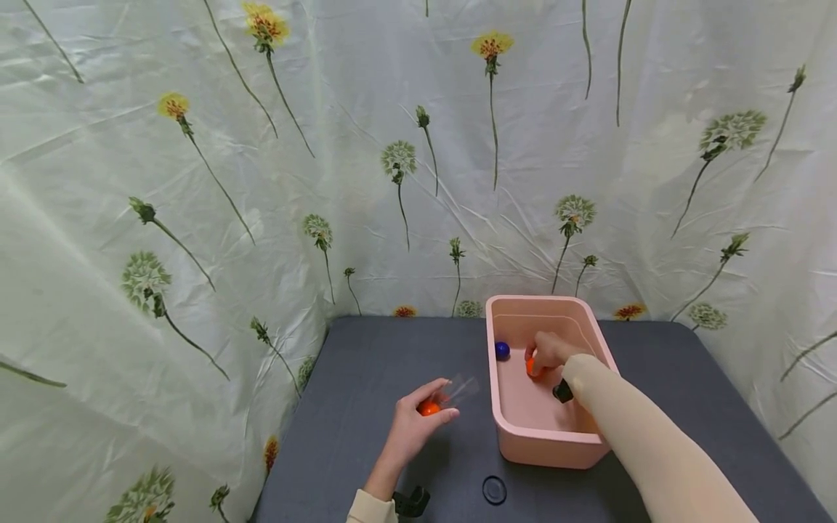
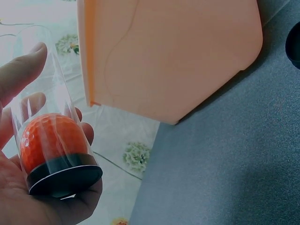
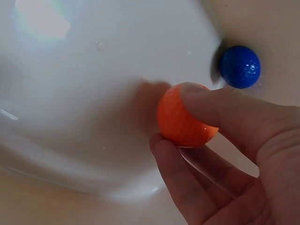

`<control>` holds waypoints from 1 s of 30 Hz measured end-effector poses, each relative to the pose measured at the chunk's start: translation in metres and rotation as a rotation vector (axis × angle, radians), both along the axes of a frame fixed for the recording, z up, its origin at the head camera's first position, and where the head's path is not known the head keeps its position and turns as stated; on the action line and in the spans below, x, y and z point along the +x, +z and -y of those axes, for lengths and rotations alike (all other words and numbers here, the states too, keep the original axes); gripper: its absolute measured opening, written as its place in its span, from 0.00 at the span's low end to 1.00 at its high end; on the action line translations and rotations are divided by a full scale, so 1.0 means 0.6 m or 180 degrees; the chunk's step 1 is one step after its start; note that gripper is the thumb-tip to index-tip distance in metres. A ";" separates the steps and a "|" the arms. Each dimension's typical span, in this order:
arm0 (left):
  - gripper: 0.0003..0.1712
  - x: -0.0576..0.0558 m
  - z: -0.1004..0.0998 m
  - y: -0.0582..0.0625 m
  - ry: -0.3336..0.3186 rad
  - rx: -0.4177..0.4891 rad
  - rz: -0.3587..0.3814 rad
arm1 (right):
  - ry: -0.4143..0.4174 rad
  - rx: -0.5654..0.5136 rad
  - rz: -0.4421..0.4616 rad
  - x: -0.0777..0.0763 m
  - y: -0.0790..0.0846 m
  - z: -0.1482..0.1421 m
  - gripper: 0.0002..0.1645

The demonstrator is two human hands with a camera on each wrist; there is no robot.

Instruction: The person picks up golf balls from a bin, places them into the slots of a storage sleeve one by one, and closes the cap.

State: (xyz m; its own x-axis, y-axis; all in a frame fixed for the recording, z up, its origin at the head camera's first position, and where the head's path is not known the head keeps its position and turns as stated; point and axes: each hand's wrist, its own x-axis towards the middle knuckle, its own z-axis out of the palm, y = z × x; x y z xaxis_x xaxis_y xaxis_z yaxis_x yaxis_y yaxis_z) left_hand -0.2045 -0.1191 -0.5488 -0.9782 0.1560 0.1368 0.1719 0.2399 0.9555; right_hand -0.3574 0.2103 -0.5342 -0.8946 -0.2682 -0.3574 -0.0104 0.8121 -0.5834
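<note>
My left hand point(image 1: 413, 421) grips a clear plastic tube point(image 2: 49, 84) with a black base cap. An orange golf ball point(image 2: 51, 138) sits inside the tube, at its capped end. Left of the pink bin, the tube is held in the air, its far end pointing toward the bin. Inside the bin point(image 1: 493, 385), my right hand point(image 1: 552, 350) pinches a second orange golf ball point(image 3: 183, 117) between thumb and fingers. A blue golf ball point(image 3: 239, 66) lies near the bin's wall, beside the right thumb and apart from it.
A round black cap point(image 1: 494, 490) lies on the dark grey table point(image 1: 379, 356), in front of the bin. Behind the table hangs a pale curtain point(image 1: 418, 218) printed with dandelions. The bin's raised walls surround the right hand.
</note>
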 end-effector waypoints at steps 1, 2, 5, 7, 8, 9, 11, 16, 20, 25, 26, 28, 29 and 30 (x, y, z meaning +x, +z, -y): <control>0.30 0.000 0.000 0.001 -0.0001 0.0003 -0.0011 | 0.0005 -0.0025 -0.0004 0.001 0.004 0.000 0.14; 0.30 0.000 -0.001 0.001 0.0003 0.0003 -0.0020 | 0.0014 -0.0045 -0.0011 0.002 0.008 0.000 0.15; 0.30 0.000 -0.002 0.002 -0.0005 0.0009 -0.0048 | 0.0088 -0.0065 -0.0073 0.003 0.017 0.001 0.16; 0.30 0.000 -0.003 0.003 -0.0016 0.0012 -0.0065 | 0.0207 -0.0034 -0.0175 0.002 0.021 0.001 0.16; 0.30 0.000 -0.003 0.003 -0.0020 0.0014 -0.0068 | 0.0259 -0.0021 -0.0229 0.002 0.022 0.001 0.16; 0.30 0.000 -0.003 0.003 -0.0032 0.0021 -0.0073 | 0.0317 -0.0004 -0.0287 0.002 0.024 0.001 0.15; 0.30 0.000 -0.004 0.004 -0.0031 0.0017 -0.0072 | 0.0447 0.0039 -0.0427 0.001 0.028 0.000 0.15; 0.30 0.002 -0.007 0.006 -0.0024 0.0017 -0.0057 | 0.0613 -0.0008 -0.0543 0.006 0.046 -0.002 0.13; 0.29 0.003 -0.009 0.006 -0.0036 0.0036 -0.0079 | 0.0743 -0.0030 -0.0624 0.013 0.062 -0.004 0.12; 0.29 0.005 -0.011 0.007 -0.0047 0.0065 -0.0060 | 0.0800 -0.0058 -0.0640 0.024 0.078 -0.004 0.16; 0.29 0.006 -0.011 0.007 -0.0048 0.0066 -0.0052 | 0.0808 -0.0056 -0.0656 0.026 0.081 -0.004 0.16; 0.29 0.007 -0.012 0.008 -0.0044 0.0066 -0.0061 | 0.0833 -0.0038 -0.0721 0.032 0.089 -0.003 0.17; 0.29 0.008 -0.012 0.008 -0.0044 0.0065 -0.0072 | 0.0845 -0.0031 -0.0757 0.035 0.092 -0.002 0.17; 0.29 0.009 -0.013 0.008 -0.0043 0.0066 -0.0081 | 0.0850 -0.0030 -0.0781 0.038 0.095 -0.001 0.17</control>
State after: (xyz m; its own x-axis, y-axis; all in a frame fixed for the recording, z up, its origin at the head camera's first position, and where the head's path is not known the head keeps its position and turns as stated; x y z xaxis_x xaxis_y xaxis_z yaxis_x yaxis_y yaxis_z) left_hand -0.1993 -0.1114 -0.5439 -0.9722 0.1662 0.1650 0.1993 0.2175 0.9555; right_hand -0.3346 0.2108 -0.4771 -0.8514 -0.5063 -0.1372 -0.3621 0.7565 -0.5447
